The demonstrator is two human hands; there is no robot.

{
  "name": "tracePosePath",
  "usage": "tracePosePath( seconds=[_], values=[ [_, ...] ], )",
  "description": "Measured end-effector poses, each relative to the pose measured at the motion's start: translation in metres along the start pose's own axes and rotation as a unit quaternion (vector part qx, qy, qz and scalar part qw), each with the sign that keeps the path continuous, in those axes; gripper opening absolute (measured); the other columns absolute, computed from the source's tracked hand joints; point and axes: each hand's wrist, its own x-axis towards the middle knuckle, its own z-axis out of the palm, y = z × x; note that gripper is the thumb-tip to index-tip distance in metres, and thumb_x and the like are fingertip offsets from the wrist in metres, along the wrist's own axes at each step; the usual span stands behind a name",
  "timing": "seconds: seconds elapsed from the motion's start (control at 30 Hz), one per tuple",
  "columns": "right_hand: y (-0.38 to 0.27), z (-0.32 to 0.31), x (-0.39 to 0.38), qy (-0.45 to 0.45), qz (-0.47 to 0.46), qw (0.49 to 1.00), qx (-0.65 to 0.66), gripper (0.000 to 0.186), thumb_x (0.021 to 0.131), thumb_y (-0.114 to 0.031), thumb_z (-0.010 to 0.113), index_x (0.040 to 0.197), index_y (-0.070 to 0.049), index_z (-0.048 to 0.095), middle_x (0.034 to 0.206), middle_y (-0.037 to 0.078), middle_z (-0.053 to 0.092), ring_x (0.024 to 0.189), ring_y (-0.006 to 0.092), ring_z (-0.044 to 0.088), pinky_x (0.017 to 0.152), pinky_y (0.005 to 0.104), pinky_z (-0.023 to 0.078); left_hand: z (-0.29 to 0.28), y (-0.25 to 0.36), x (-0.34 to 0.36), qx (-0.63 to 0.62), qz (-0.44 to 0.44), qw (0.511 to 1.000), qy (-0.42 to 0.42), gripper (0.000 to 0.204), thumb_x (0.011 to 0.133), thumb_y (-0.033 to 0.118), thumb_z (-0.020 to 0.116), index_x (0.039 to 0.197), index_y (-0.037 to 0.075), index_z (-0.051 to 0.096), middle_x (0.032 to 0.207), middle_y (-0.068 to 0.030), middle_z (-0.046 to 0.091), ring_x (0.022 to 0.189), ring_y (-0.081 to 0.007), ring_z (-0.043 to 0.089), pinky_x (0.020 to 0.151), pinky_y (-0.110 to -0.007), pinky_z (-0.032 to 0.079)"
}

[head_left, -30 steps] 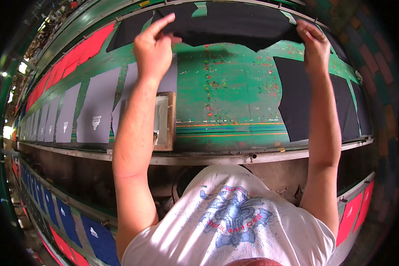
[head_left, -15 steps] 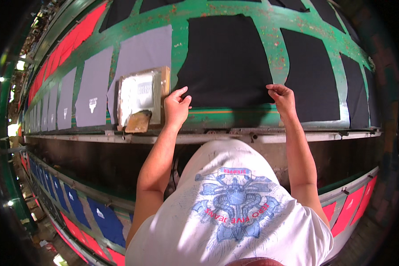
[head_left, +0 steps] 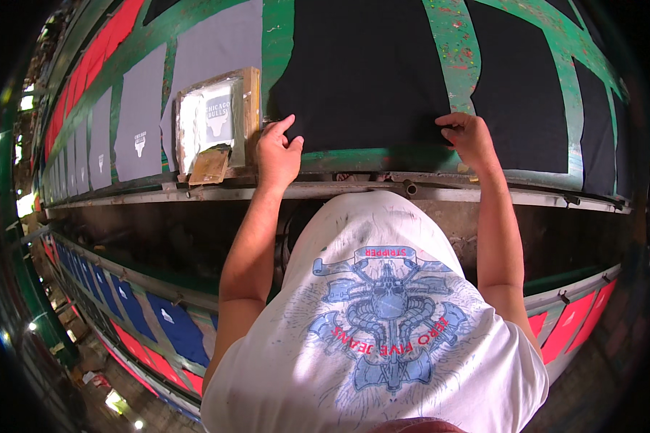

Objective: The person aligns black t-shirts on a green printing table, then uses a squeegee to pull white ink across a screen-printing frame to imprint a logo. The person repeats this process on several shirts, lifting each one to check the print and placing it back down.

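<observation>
A large black fabric piece (head_left: 361, 72) lies flat on the green printing table (head_left: 458, 65). My left hand (head_left: 279, 151) is at its lower left corner, fingers loosely bent and apart. My right hand (head_left: 468, 141) is at the lower right corner, index finger and thumb slightly apart over the fabric's edge. A wooden-framed screen (head_left: 217, 119) with a small board on its lower part lies on a grey piece (head_left: 217, 36), just left of my left hand.
Grey printed pieces (head_left: 141, 130) run leftward, with red pieces (head_left: 94, 65) behind them. More black pieces (head_left: 520, 97) lie to the right. A metal rail (head_left: 379, 193) edges the table. A second table behind me carries blue (head_left: 173, 325) and red pieces (head_left: 578, 317).
The black fabric, held up by both hands at the far side earlier, came down onto the near table section. Both hands moved toward me with it, and their fingers have since loosened.
</observation>
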Motion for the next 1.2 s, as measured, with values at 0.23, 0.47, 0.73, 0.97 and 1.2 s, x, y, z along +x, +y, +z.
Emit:
tracePosePath(
  seconds=[0.23,0.47,0.73,0.97,1.2],
  values=[
    [0.01,0.01,0.002,0.002,-0.038,0.998,-0.044,0.019,0.102,-0.004,0.079,0.12,-0.001,0.085,0.085,0.008,0.077,0.069,0.0127,0.067,0.064,0.0309,0.056,0.018,-0.006,-0.002,0.018,0.085,0.994,0.061,0.05,0.092,-0.007,0.084,0.14,0.003,0.079,0.115,-0.0045,0.07,0.074,-0.0093,0.052,0.068,-0.027,0.05],
    [0.008,0.002,-0.016,-0.005,-0.031,0.999,-0.016,0.018,0.098,-0.005,0.082,0.115,-0.002,0.085,0.084,0.008,0.078,0.066,0.0151,0.066,0.066,0.0342,0.055,0.004,0.0,-0.011,0.021,0.027,0.997,0.063,0.046,0.089,-0.005,0.084,0.134,0.003,0.082,0.121,-0.0104,0.075,0.075,-0.0173,0.059,0.072,-0.034,0.056],
    [0.014,0.01,-0.022,0.029,-0.063,0.99,-0.12,0.016,0.098,-0.01,0.082,0.113,-0.005,0.086,0.094,0.011,0.083,0.08,0.0239,0.076,0.076,0.0387,0.059,0.013,-0.007,-0.019,0.03,0.015,0.998,0.055,0.05,0.09,-0.005,0.084,0.139,0.002,0.079,0.124,-0.0114,0.074,0.074,-0.0178,0.059,0.072,-0.034,0.056],
    [0.017,0.01,-0.027,0.049,-0.065,0.99,-0.112,0.017,0.096,-0.015,0.084,0.111,-0.008,0.086,0.099,0.013,0.085,0.089,0.0293,0.082,0.081,0.041,0.062,0.007,0.0,-0.021,0.065,-0.004,0.998,0.025,0.059,0.088,-0.005,0.084,0.146,0.001,0.074,0.131,-0.015,0.071,0.08,-0.0235,0.064,0.078,-0.037,0.059],
    [0.018,0.011,-0.033,0.061,-0.075,0.988,-0.117,0.016,0.096,-0.016,0.084,0.11,-0.008,0.086,0.098,0.013,0.085,0.088,0.033,0.081,0.08,0.0444,0.062,0.043,0.042,-0.006,0.283,0.217,0.934,0.03,0.079,0.096,0.025,0.08,0.168,0.01,0.052,0.176,-0.0241,0.041,0.163,-0.0486,0.038,0.134,-0.064,0.03]
  ],
)
